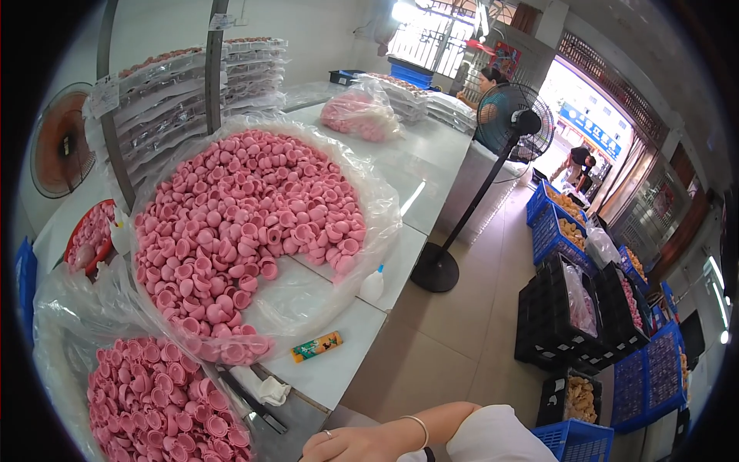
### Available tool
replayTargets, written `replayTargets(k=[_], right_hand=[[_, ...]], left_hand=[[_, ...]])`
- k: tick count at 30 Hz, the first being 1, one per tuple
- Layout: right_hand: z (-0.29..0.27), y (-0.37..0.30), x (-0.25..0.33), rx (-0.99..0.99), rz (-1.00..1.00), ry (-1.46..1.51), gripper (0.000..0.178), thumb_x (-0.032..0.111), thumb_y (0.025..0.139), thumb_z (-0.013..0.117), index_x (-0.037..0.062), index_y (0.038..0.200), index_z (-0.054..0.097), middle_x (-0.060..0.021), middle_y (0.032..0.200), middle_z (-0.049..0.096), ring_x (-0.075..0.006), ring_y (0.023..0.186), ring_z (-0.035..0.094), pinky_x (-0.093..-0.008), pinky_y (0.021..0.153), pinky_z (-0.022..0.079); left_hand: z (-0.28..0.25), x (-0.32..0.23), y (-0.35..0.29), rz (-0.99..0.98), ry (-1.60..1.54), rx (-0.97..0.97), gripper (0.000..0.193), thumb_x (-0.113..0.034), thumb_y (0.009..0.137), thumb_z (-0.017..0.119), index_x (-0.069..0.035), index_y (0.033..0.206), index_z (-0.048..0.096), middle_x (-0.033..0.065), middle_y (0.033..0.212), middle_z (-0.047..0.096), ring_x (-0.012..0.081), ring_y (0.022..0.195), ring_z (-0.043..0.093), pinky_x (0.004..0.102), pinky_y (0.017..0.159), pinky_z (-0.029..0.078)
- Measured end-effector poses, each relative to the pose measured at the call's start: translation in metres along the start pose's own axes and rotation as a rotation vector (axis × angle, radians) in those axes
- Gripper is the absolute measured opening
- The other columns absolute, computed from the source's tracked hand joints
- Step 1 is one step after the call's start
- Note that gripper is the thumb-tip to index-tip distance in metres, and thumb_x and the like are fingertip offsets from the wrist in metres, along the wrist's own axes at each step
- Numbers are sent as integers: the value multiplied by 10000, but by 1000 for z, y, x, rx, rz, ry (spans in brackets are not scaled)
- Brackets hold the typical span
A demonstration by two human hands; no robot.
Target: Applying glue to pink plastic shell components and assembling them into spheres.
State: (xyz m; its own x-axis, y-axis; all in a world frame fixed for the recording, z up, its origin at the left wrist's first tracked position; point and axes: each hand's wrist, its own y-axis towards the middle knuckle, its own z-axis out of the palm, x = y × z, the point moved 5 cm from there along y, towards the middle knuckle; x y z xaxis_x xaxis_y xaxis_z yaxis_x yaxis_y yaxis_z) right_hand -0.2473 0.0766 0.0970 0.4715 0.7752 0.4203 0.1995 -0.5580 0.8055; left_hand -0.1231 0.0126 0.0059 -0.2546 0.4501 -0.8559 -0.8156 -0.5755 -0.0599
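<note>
Your right hand (346, 445) is cut off by the lower edge, so I cannot tell how far it is open or whether it has hold of anything; your left hand, out of view, I cannot tell either. Well left of your grip, hollow pink half-round shells (163, 400) lie heaped in clear plastic. Beyond them spreads a wider pink shell heap (250, 200). Nearer your right hand sits a crumpled white cloth (271, 390), with an orange-and-green cylinder (316, 346) just past it.
</note>
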Motion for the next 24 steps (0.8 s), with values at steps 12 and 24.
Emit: replayTargets(k=[12,24], right_hand=[[-6,8,-13,-63,152,146,142,156,794,633,30,856,656,-56,893,636,-230,829,591,-329,645,457],[7,-4,-11,-148,105,-95,156,162,804,621,43,903,635,-64,913,627,-223,854,584,-326,661,443]], left_hand=[[1,1,8,11,-147,64,229,-165,750,679,6,874,590,72,834,606,112,713,545,222,644,437],[-14,3,2,355,-19,-217,218,-154,808,615,15,939,572,159,930,579,260,881,556,355,788,424]])
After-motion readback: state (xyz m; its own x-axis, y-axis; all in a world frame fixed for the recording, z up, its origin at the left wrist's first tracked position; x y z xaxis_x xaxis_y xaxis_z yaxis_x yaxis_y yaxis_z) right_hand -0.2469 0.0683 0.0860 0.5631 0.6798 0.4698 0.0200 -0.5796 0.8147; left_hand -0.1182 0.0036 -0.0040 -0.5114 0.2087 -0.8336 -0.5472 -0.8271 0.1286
